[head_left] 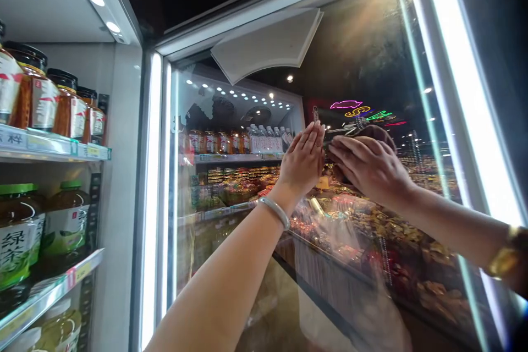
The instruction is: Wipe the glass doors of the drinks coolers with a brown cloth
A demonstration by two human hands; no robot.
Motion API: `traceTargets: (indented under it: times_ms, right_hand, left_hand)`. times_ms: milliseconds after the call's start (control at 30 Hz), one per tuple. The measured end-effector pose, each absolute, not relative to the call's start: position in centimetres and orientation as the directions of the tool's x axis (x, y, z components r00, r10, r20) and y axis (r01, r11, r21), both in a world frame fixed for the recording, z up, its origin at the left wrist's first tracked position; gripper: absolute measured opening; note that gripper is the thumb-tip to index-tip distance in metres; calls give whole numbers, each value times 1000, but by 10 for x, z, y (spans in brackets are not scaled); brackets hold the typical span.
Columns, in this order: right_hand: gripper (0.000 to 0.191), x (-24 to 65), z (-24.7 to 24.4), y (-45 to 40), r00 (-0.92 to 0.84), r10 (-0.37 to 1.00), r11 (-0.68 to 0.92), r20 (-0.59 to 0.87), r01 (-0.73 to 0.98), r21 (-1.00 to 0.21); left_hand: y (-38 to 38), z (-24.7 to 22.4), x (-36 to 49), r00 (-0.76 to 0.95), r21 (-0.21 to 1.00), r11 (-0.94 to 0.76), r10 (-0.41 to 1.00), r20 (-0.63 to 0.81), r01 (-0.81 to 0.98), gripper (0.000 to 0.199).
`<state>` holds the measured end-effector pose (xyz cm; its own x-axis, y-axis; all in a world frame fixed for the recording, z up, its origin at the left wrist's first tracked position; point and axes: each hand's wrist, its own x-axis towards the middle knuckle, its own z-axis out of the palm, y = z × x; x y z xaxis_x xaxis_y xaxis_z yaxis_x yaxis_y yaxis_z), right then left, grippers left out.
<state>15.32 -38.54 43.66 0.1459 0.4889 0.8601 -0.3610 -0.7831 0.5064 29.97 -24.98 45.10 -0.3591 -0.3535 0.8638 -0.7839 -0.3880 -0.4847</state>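
Observation:
My left hand [303, 157] is raised in front of a glass door [256, 280] with its fingers stretched out and close together. A pale bangle [274, 213] circles that wrist. Beside it on the right, my right hand [369, 168] lies flat toward the same pane, fingers extended to the left. A gold band [505, 256] is on the right wrist. Both palms face the glass and appear to rest on it. No object shows in either hand. A white fan-shaped panel [268, 47] appears on the glass above. Reflected bottles and a dark rounded shape show around the hands.
An open drinks cooler stands at the left, with amber jars [68, 104] on its upper shelf [53, 143] and green-capped tea bottles [66, 217] below. A bright light strip [474, 88] runs along the door's right side. Reflections of neon signs and heaped goods fill the glass.

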Motion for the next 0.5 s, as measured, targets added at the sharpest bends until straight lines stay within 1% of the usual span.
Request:
traceTargets:
  times_ms: [33, 67, 167, 200, 233, 267, 333, 400, 433, 467, 500]
  right_hand:
    - [50, 152, 433, -390, 170, 498, -771, 850, -363, 524]
    - [48, 153, 434, -393, 154, 479, -780, 864, -377, 499]
    - [44, 172, 450, -381, -27, 346, -861, 938, -407, 306]
    - [44, 181, 455, -373, -58, 314, -878, 948, -397, 267]
    - [44, 190, 457, -365, -57, 306, -886, 950, -384, 262]
    - [45, 197, 456, -360, -26, 329, -881, 944, -367, 297]
    - [48, 201, 446, -359, 98, 438, -835, 894, -324, 444]
    - [50, 197, 437, -367, 209, 536, -768, 818, -281, 575]
    - [50, 195, 435, -371, 236, 550, -754, 801, -272, 598]
    - [48, 194, 436, -372, 234, 533, -764, 813, -278, 582]
    - [47, 196, 439, -370, 199, 490, -795, 849, -297, 528]
  left_hand:
    - [-247, 445, 305, -350, -474, -395, -346, 870, -787, 60]
    - [-246, 439, 309, -335, -455, -402, -335, 881, -795, 60]
    - [-249, 430, 314, -298, -408, -411, -307, 904, -815, 61]
    - [-250, 429, 316, -290, -395, -416, -294, 911, -819, 60]
    - [-250, 429, 318, -280, -379, -426, -278, 919, -822, 60]
    - [-248, 429, 320, -266, -361, -440, -263, 927, -822, 60]
    - [-240, 428, 328, -234, -326, -475, -243, 941, -817, 61]
    - [-228, 425, 338, -216, -324, -496, -263, 940, -806, 61]
    - [-222, 423, 343, -217, -335, -496, -280, 935, -801, 61]
    - [-217, 421, 347, -221, -343, -493, -290, 931, -800, 61]
    - [-213, 420, 351, -229, -350, -487, -292, 929, -800, 61]
